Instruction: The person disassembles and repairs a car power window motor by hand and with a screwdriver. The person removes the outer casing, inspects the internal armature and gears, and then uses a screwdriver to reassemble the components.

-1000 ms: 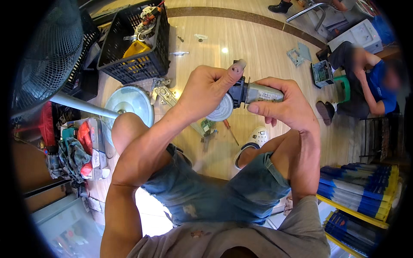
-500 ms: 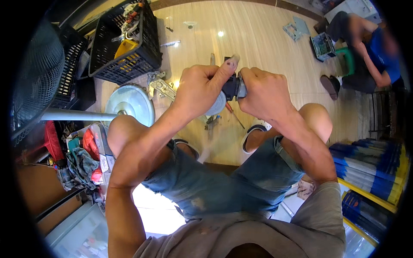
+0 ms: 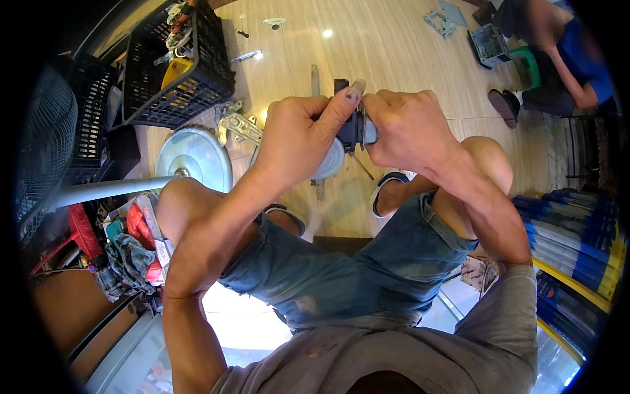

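a: where is the motor-like part [image 3: 353, 131]?

b: at 12 o'clock from the wearer, held up above the floor [image 3: 394, 59]. its black housing [image 3: 348, 139] is in the middle, the round grey disc [image 3: 330, 165] at 7 o'clock of that, and the metal end [image 3: 371, 132] at 3 o'clock.

a: and the 2 hands?

b: the left hand [image 3: 295, 134] grips the housing, thumb laid along it. the right hand [image 3: 407, 125] is curled over the metal end and covers most of it. i can't tell how the fingers sit underneath.

a: how would it handle?

b: stiff all over, i'd judge, and fairly heavy for its bulk. the metal end looks smooth, so it could slip or twist in a loose grip. the disc and housing look like plastic, likelier to crack than bend.

a: best hold?

b: 1 hand on the housing, 1 around the metal, no squeezing on the disc.

a: what's around it?

b: a metal linkage [image 3: 241, 126] on the floor at 9 o'clock from the part, a black crate [image 3: 213, 88] between 9 and 10, and a co-worker in blue [image 3: 596, 69] between 2 and 3.
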Action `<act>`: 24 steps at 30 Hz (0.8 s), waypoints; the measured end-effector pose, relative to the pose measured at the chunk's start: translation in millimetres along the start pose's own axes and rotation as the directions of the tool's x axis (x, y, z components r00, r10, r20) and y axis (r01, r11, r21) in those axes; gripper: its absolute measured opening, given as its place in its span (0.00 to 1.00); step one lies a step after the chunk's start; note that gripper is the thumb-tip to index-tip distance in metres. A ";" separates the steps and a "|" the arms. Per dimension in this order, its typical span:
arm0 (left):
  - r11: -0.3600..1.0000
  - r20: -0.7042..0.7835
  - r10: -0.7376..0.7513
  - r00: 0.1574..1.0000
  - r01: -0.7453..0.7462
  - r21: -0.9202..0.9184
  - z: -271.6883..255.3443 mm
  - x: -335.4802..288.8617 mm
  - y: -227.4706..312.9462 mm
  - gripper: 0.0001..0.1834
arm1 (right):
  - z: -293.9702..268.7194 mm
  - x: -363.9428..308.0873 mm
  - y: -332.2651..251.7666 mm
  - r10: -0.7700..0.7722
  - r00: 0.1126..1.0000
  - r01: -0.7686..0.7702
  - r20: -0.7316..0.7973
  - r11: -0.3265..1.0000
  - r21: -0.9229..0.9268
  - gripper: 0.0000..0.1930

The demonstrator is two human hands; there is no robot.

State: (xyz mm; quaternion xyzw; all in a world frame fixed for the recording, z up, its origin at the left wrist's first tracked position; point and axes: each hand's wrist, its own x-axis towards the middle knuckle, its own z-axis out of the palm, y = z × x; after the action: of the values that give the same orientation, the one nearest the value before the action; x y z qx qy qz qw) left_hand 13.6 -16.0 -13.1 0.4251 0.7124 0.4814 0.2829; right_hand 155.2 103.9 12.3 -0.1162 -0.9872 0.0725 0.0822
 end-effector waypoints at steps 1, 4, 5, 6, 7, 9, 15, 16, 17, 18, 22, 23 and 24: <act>1.000 0.008 -0.011 1.000 0.011 -0.022 -1.6 1.1 2.2 0.30 | -0.6 1.4 1.1 -0.018 0.999 0.018 -0.028 1.000 -0.011 0.09; 0.993 0.025 -0.041 0.999 0.043 -0.113 -6.8 1.3 9.9 0.29 | -2.3 5.3 0.8 -0.038 0.996 0.037 -0.080 0.999 -0.015 0.09; 0.981 0.033 -0.060 0.998 0.065 -0.182 -8.0 0.6 11.2 0.28 | -2.6 6.5 0.3 -0.039 0.994 0.039 -0.102 0.999 -0.006 0.10; 0.981 0.031 -0.059 0.998 0.064 -0.182 -8.9 0.1 10.7 0.28 | -3.1 7.5 -0.4 -0.041 0.994 0.041 -0.104 0.999 -0.006 0.10; 0.986 0.011 -0.053 0.999 0.054 -0.159 -9.6 -0.5 9.6 0.28 | -3.5 8.4 -1.3 -0.038 0.993 0.037 -0.111 0.999 -0.005 0.10; 0.990 -0.011 -0.048 0.999 0.046 -0.137 -10.3 -0.8 6.2 0.28 | -2.2 9.4 -1.9 -0.036 0.992 0.036 -0.118 0.999 -0.004 0.10; 0.991 -0.039 -0.005 0.999 -0.001 -0.136 -12.3 -2.0 5.1 0.28 | 1.8 11.5 -3.5 -0.053 0.985 0.056 -0.164 0.998 0.018 0.12; 0.991 -0.048 -0.005 0.999 -0.002 -0.135 -12.3 -2.1 5.1 0.28 | 2.8 12.1 -3.5 -0.055 0.984 0.058 -0.171 0.998 0.012 0.12; 0.991 -0.057 -0.004 0.998 -0.003 -0.134 -12.2 -2.2 5.1 0.28 | 3.5 12.8 -3.6 -0.057 0.982 0.059 -0.178 0.998 0.005 0.13; 0.991 -0.060 -0.005 0.998 -0.003 -0.133 -12.2 -2.4 5.0 0.28 | 2.5 13.5 -5.0 -0.061 0.982 0.063 -0.179 0.998 0.005 0.13; 0.996 -0.097 0.071 0.993 -0.065 0.065 -12.8 0.7 3.5 0.30 | 5.1 12.6 -10.8 -0.019 0.987 0.012 -0.157 0.999 -0.048 0.12; 0.989 -0.080 0.063 0.995 -0.051 0.137 -12.9 2.2 3.2 0.31 | 6.9 12.1 -11.1 0.010 0.990 -0.019 -0.143 0.998 -0.060 0.11; 0.989 -0.082 0.060 0.995 -0.048 0.140 -12.2 2.8 2.3 0.31 | 7.2 12.4 -11.5 0.008 0.990 -0.016 -0.142 0.998 -0.057 0.11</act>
State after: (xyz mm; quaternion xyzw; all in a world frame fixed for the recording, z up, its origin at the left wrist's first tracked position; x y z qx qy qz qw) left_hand 3.2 -18.6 -6.4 0.4414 0.7438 0.4565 0.2088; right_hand 139.5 94.9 9.0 -0.1294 -0.9798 0.0360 0.1484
